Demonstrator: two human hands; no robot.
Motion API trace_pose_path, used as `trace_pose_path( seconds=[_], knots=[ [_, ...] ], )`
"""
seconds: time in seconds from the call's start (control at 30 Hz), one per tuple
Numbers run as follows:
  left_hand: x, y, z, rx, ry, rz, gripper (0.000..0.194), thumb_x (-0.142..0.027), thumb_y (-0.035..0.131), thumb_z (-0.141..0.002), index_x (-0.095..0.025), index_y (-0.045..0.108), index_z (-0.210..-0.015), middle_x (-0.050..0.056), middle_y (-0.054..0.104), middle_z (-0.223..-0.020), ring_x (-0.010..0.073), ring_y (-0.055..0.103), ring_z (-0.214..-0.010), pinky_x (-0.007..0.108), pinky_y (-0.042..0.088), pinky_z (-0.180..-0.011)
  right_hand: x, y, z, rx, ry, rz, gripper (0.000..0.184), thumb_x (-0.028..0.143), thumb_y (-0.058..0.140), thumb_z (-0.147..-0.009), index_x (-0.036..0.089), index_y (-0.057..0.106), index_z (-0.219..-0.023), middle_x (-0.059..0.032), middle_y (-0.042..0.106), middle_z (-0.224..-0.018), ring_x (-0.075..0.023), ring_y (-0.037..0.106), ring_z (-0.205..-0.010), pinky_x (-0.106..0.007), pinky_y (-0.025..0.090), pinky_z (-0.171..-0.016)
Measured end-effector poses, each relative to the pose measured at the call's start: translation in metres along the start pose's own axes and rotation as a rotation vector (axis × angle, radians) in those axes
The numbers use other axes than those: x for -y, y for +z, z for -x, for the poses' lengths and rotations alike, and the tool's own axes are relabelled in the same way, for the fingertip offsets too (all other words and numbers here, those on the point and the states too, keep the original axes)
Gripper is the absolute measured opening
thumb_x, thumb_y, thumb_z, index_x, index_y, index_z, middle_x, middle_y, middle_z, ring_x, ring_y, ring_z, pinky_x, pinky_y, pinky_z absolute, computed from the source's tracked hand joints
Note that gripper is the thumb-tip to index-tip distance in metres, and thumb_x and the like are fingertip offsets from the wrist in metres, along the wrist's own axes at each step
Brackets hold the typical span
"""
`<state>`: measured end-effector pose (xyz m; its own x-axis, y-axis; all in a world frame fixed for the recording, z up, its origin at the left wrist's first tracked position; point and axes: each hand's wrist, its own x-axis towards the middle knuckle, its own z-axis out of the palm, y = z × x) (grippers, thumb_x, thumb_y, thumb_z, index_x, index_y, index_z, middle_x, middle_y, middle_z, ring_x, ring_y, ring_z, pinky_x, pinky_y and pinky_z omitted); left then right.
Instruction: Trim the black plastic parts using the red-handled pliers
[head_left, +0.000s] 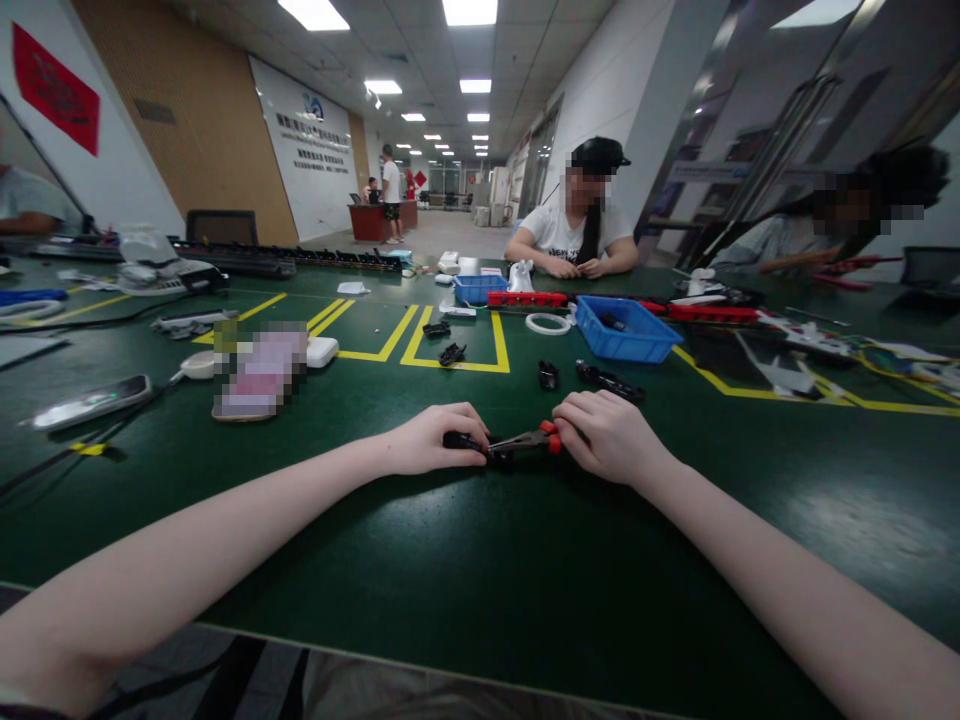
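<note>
Near the middle of the green table (pixel 480 560), my left hand (pixel 439 438) is closed on a small black part (pixel 463 441), whose exact kind I cannot make out. My right hand (pixel 611 435) grips the red handles of a pair of pliers (pixel 529 440). The jaws of the pliers point left and reach the right end of the black part beside my left fingertips. Just beyond my right hand lie a small black piece (pixel 548 375) and a longer black piece (pixel 609 381). Further off, more black pieces (pixel 451 354) rest inside a yellow-taped outline.
A blue bin (pixel 626 330) with something black inside stands beyond my right hand, beside a white ring (pixel 547 323). To the left are a phone (pixel 261 375), a white case (pixel 322 351) and cables. A person (pixel 577 225) sits across the table; another is at the right.
</note>
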<state>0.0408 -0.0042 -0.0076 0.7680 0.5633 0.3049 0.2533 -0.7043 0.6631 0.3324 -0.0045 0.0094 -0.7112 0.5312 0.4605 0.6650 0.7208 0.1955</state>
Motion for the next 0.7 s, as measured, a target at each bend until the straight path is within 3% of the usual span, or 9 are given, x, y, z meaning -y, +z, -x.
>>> trace_pose_path(
  seconds=[0.7],
  knots=[
    [-0.0004,0.0000,-0.0005,-0.003,-0.005,0.009,0.015,-0.027,0.070,-0.086,-0.017,0.070,-0.097,0.008,0.062,-0.110,0.0193,0.062,-0.103,0.035,0.048,-0.094,0.0024,-0.0021,-0.0008,0.031,0.021,-0.015,0.031,0.027,0.038,-0.097,0.015,0.063,-0.083,-0.0084,0.065,-0.080,-0.0172,0.055,-0.070,-0.032,0.035,-0.067]
  ],
)
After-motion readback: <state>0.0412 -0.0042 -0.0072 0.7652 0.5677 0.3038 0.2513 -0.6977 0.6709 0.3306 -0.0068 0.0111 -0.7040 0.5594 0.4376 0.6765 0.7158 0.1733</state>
